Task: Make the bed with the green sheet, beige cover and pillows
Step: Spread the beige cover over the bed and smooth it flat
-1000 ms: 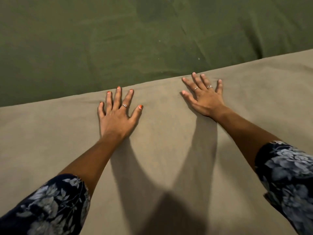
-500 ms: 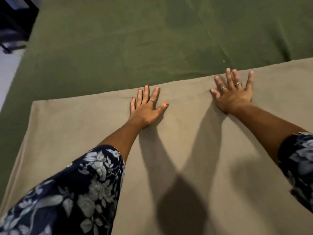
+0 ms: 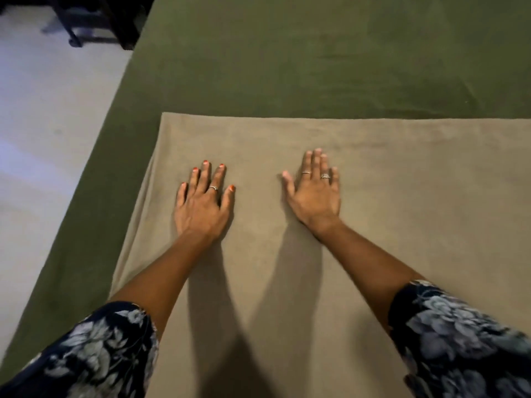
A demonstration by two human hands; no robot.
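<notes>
Smoothing the beige cover (image 3: 373,225) over the green sheet (image 3: 316,67), we press our left hand (image 3: 202,206) and right hand (image 3: 314,196) flat, fingers spread, and next probably sweep outward.

green sheet (image 3: 316,53), beige cover (image 3: 402,211) lying on it

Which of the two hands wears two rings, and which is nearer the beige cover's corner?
The right hand wears two rings; the left hand wears one and lies nearer the beige fabric cover's corner, both flat on it.

Navy floral sleeves (image 3: 94,351), ringed hands (image 3: 201,205)
</notes>
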